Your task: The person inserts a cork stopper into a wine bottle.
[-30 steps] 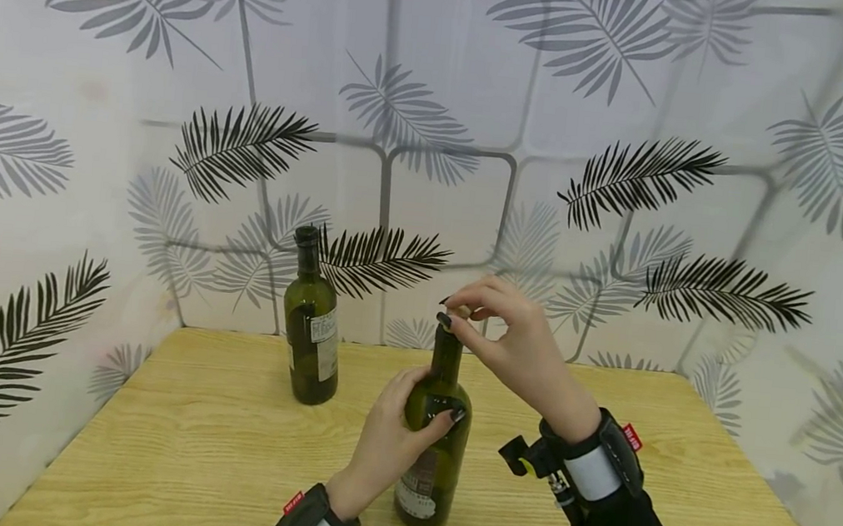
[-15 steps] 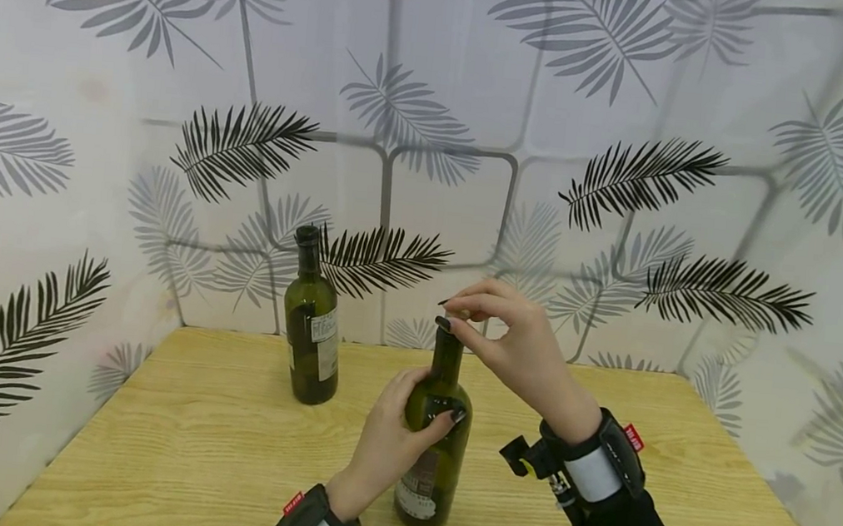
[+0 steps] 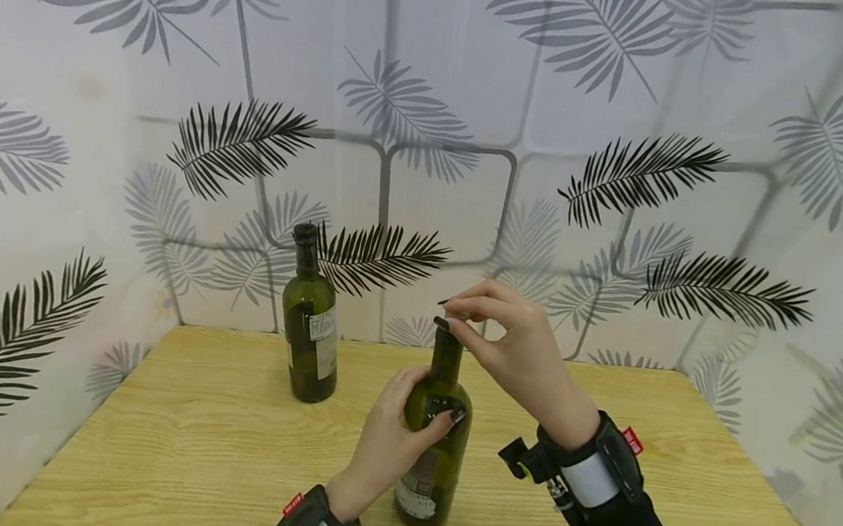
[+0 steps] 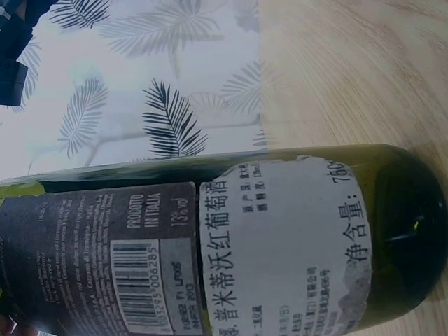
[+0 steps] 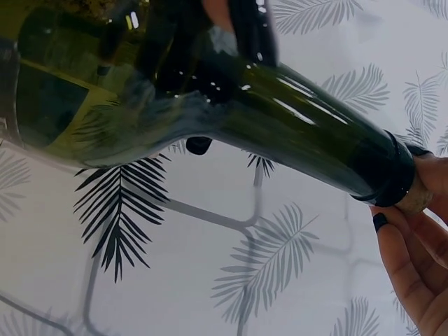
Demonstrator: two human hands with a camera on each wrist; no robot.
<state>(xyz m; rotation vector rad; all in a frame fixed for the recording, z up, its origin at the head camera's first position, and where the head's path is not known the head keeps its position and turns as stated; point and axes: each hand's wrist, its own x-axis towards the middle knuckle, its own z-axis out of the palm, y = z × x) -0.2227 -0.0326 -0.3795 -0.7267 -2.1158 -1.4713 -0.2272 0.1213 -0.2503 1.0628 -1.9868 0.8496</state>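
Head view: two hands, two green bottles, one table (image 3: 187, 443). Front bottle (image 3: 441, 469) is standing upright near the table's close edge; rear bottle (image 3: 310, 337) is standing upright farther back and to the left, well apart from it. Left hand (image 3: 385, 439) is gripping the front bottle at the shoulder, thumb and fingers curling round the glass. Right hand (image 3: 509, 337) is hovering over the mouth, thumb and fingertips nearly closed in a pinch. Two wristbands (image 3: 603, 458) are showing, one per arm. One leaf-printed backdrop (image 3: 434, 206) is hanging behind.

Left wrist view: one bottle, the front one, is filling the lower half, lying sideways in this camera's angle. Two labels are showing: one dark label (image 4: 154, 259) carrying one barcode (image 4: 140, 287), one white label (image 4: 280, 238) with torn edges. Only a sliver of finger is peeking in at the lower left corner.

Right wrist view: one bottle neck is pointing right. Right hand is pinching one cork (image 5: 416, 198) at the mouth; can't tell how deep it's sitting. Part of the left hand is showing, blurred, up top.
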